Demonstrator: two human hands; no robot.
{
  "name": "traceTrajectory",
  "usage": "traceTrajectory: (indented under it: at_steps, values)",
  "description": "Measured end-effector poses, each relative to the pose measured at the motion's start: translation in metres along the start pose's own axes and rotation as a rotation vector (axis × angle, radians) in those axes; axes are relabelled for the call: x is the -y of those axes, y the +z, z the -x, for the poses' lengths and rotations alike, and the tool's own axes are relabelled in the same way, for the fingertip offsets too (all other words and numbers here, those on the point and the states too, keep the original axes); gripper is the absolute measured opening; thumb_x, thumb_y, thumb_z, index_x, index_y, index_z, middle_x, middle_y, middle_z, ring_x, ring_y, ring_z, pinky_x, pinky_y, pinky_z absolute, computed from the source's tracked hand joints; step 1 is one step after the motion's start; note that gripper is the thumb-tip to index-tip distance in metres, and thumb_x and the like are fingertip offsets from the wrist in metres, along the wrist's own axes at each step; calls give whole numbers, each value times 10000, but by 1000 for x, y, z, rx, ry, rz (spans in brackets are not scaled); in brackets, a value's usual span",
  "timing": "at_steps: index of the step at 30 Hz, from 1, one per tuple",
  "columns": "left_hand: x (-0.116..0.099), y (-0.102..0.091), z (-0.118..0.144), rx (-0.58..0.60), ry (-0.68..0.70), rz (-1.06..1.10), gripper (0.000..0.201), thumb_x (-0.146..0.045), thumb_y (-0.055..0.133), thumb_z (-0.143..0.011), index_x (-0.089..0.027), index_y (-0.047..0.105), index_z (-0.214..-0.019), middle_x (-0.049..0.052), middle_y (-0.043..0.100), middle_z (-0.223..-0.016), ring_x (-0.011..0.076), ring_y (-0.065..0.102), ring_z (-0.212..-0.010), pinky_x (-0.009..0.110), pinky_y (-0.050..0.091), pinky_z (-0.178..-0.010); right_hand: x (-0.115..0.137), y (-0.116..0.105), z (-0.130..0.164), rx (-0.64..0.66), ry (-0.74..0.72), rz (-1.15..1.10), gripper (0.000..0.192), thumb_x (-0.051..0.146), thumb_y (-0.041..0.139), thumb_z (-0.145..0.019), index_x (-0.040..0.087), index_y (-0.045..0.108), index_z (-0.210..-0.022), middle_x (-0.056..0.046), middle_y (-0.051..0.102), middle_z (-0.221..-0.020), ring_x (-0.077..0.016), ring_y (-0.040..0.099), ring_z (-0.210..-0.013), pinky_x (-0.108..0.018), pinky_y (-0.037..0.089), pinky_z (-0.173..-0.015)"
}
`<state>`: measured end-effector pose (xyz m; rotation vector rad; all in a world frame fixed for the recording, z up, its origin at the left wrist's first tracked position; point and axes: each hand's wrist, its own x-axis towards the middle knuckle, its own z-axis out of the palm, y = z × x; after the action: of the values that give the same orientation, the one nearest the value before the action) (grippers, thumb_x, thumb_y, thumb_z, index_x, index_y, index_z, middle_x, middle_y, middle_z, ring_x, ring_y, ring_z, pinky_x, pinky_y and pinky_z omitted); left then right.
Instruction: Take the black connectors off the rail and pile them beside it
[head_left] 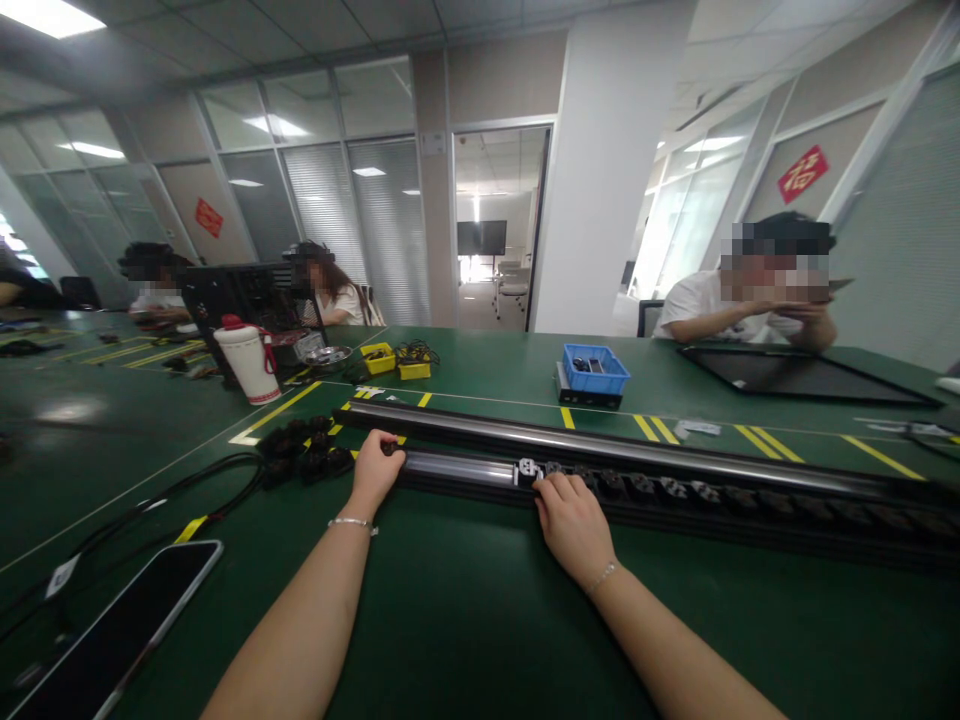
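A long black power strip rail lies across the green table, with a second dark rail just behind it. My left hand grips the rail's left end. Further right, my right hand rests on the rail, its fingers pressing on a socket module next to a white-marked socket. A row of several black sockets runs to the right of that hand.
A pile of black socket modules lies left of the rail, with black cables and a phone nearer me. A white bottle, yellow boxes and a blue bin stand farther back. Other people sit along the far side.
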<state>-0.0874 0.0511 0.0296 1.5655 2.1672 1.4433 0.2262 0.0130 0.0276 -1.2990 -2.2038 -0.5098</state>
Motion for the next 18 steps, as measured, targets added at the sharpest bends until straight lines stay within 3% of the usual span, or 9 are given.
traceTrajectory:
  at_steps: [5,11,15,18]
  values:
    - [2,-6,-2,-77,-18,-41,168,-173,540,-647,-201,517,-811,25,607,-859,191,583,-852,331,451,-805,0,0,0,-14,-9,3,137,180,477,-842,189,584,-927,-57,567,-889,-186,442,-832,-301,338,-750]
    - [7,-18,-8,-421,58,-165,234,-197,525,-724,-187,517,-957,92,561,-1089,228,471,-1142,386,357,-972,-1,2,0,-15,-12,3,142,179,470,-843,190,585,-927,-60,571,-892,-186,449,-839,-302,345,-750]
    - [11,-30,-10,-493,-9,-268,221,-241,535,-768,-198,548,-985,90,558,-1113,278,386,-1210,515,259,-1002,-1,2,0,-10,-9,-2,146,179,467,-844,191,585,-928,-62,569,-898,-187,450,-850,-301,348,-753]
    - [16,-37,-12,-506,-96,-288,233,-275,562,-760,-222,594,-984,106,533,-1125,329,386,-1155,550,319,-916,-1,2,0,-16,-9,0,147,181,466,-845,192,585,-932,-60,568,-894,-185,447,-839,-301,348,-755]
